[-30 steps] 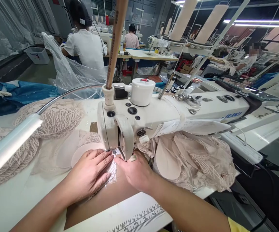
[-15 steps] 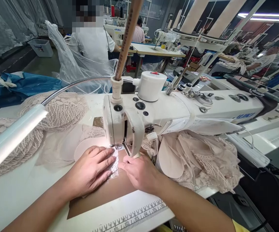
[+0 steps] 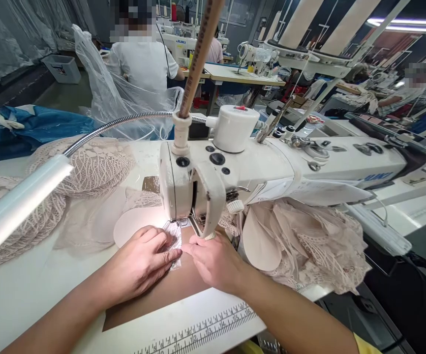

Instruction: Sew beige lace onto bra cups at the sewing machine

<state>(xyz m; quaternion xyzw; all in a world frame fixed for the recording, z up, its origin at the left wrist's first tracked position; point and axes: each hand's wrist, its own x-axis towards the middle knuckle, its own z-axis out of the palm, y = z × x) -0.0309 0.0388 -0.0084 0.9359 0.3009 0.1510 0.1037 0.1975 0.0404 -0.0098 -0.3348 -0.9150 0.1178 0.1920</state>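
Directly below the needle area of the white sewing machine [image 3: 167, 184] lies a small strip of pale lace fabric [image 3: 177, 237]. My left hand [image 3: 142, 260] rests at its left side, fingers bent and bunched on it, one fingertip at its right edge. From the right, my right hand [image 3: 215, 260] is closed, with thumb and forefinger pinched at that same edge close to the other fingertip. A brown surface [image 3: 154, 305] shows beneath both hands. A smooth beige cup-shaped piece [image 3: 128, 223] sits just beyond my left hand. The needle tip is hidden.
Piles of beige lace pieces [image 3: 91, 167] lie at the left, and a heap of beige cups and lace [image 3: 305, 241] at the right. A tube lamp [image 3: 21, 211] reaches in from the left. A printed ruler [image 3: 205, 332] runs along the front edge. A person in white [image 3: 139, 64] sits ahead.
My left hand's fingers have drawn in from a flatter spread, and one fingertip has moved right to the fabric's edge. My right hand stays nearly in place. The view has shifted slightly.
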